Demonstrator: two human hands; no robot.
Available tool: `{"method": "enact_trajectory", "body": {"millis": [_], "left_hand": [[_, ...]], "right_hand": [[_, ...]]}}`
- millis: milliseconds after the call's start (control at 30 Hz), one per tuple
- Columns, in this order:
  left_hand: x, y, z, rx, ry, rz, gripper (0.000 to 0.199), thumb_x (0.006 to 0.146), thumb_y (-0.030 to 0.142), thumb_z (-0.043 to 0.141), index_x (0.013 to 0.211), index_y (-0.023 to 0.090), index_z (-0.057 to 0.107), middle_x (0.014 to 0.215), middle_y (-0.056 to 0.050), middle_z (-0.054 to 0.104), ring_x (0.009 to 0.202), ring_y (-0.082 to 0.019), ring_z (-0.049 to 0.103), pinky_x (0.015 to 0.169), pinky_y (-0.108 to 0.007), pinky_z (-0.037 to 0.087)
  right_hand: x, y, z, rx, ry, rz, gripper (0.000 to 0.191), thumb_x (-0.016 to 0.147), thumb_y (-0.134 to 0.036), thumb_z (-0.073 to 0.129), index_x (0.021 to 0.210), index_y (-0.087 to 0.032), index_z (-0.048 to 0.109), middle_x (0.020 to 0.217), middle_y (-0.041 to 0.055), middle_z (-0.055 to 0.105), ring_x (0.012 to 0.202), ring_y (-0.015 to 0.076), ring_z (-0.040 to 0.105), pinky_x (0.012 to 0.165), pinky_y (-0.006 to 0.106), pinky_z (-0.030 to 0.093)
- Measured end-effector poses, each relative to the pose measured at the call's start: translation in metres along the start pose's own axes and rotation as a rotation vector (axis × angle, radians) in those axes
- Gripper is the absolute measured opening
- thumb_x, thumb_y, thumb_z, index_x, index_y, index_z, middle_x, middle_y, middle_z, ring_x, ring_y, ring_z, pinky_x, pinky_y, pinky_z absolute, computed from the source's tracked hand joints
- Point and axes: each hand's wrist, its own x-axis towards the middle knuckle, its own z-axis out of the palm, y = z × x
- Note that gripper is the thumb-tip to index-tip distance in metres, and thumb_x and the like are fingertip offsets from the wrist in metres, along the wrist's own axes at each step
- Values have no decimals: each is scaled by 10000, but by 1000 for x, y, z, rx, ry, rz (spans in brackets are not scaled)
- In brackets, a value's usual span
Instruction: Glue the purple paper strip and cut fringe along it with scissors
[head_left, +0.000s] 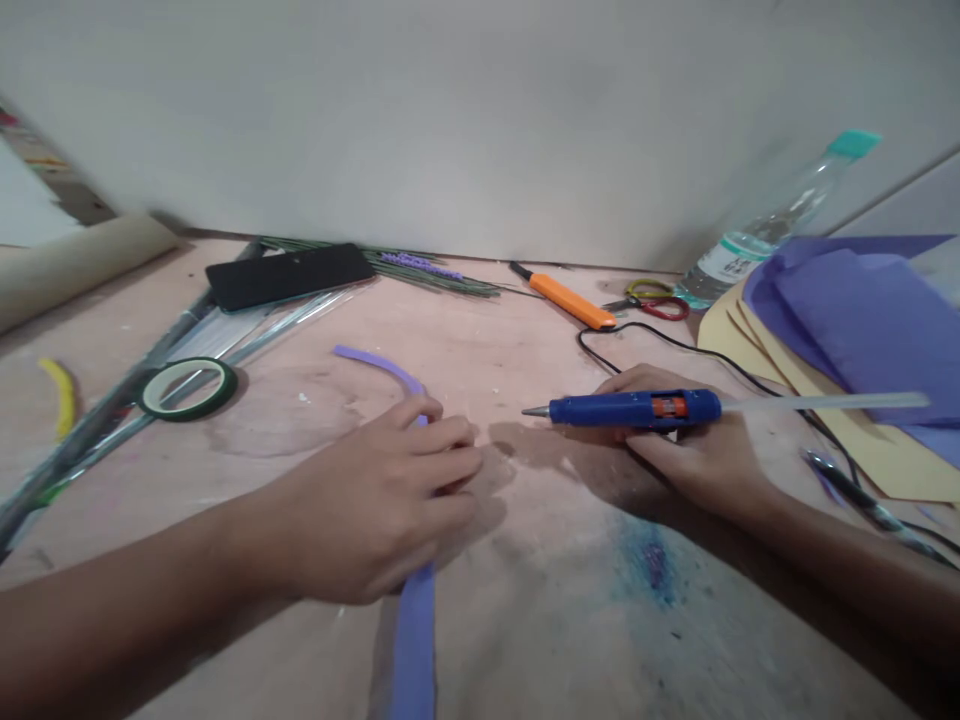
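Purple strip (415,640): running from the near edge to mid-table, already cut narrow, its far end curving left. Left hand (360,510) is closing over it, fingers curled and holding; thumb is hiding. Right hand (716,460) is gripping a blue glue gun (600,409), glue stick (817,401) projecting right. Nozzle (536,411) is pointing left, apart from the strip. No glue is showing on the visible strip.

Far side: one textured purple piece (420,264) is lying formed among green stems (469,289); the other visible stems are looking bare. Purple sheets (885,320) are lying at right, over cream sheets (885,455).

Surface: pale pinkish tabletop (517,640), smudged, showing a blue-purple stain (655,565) near right of centre. Green tape roll (204,408) is resting at left. Room: plain grey-white wall (450,120) is standing behind; a clear bottle (739,258) is leaning in view, far right.
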Motion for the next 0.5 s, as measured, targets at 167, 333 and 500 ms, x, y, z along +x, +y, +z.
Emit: {"method": "enact_trajectory", "body": {"millis": [167, 333, 500], "left_hand": [[-1, -1, 4, -11, -102, 5, 252, 954, 193, 561, 1199, 239, 595, 1173, -116, 799, 1068, -344, 697, 908, -518, 398], [-2, -1, 9, -59, -123, -26, 324, 917, 215, 614, 1234, 276, 633, 1183, -105, 785, 1088, -354, 691, 897, -522, 428], [2, 2, 6, -41, -111, -19, 252, 941, 203, 616, 1178, 281, 647, 1121, -91, 777, 1041, -336, 685, 881, -497, 431]], "right_hand": [[4, 9, -2, 74, 5, 178, 74, 801, -233, 768, 733, -258, 756, 589, -4, 702, 538, 229, 684, 508, 337, 576], [4, 20, -4, 177, -11, 263, 66, 803, -275, 834, 834, -224, 807, 732, 36, 808, 566, 209, 722, 542, 335, 624], [3, 23, -2, 267, -18, 257, 102, 772, -287, 788, 842, -218, 813, 829, 66, 858, 568, 195, 715, 512, 311, 606]]}}
